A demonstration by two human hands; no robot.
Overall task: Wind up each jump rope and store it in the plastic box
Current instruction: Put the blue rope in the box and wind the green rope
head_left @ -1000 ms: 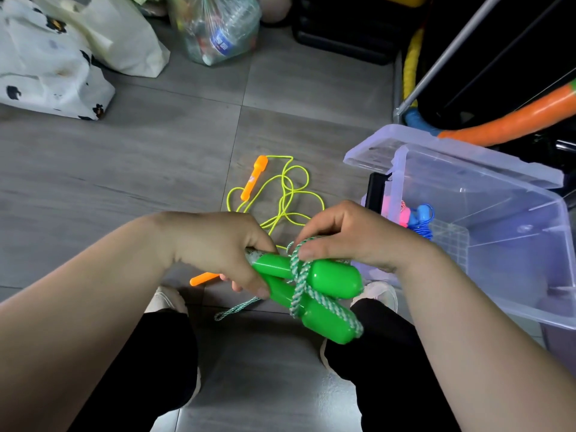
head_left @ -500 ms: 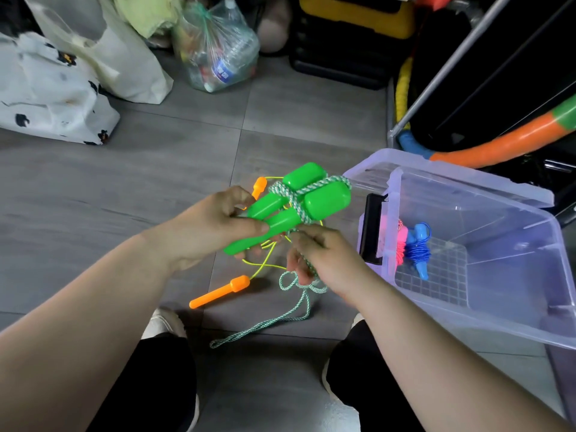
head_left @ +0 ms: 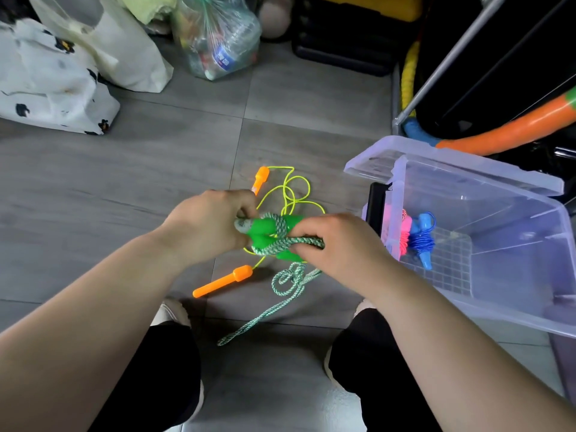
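My left hand [head_left: 208, 227] grips the two green handles [head_left: 260, 232] of a jump rope, held level over the floor. Its green-and-white cord [head_left: 280, 244] is wrapped round the handles, and my right hand [head_left: 336, 244] pinches the cord beside them. The loose cord end [head_left: 274, 307] trails down to the floor. A yellow jump rope [head_left: 296, 194] with orange handles [head_left: 223, 280] lies unwound on the tiles behind my hands. The clear plastic box [head_left: 514, 232] stands at the right, holding a wound pink rope [head_left: 402, 235] and a wound blue rope [head_left: 422, 238].
The box's lid [head_left: 442, 163] leans behind it. White bags [head_left: 56, 82] and a clear bag of bottles [head_left: 218, 35] sit at the far left. A metal rack leg [head_left: 436, 73] and orange foam tube [head_left: 511, 129] stand at the far right. My knees and shoes are below.
The green handles came down from a raised tilt to level. My right hand moved up from the dangling cord to the handles, drawing another turn of cord across them.
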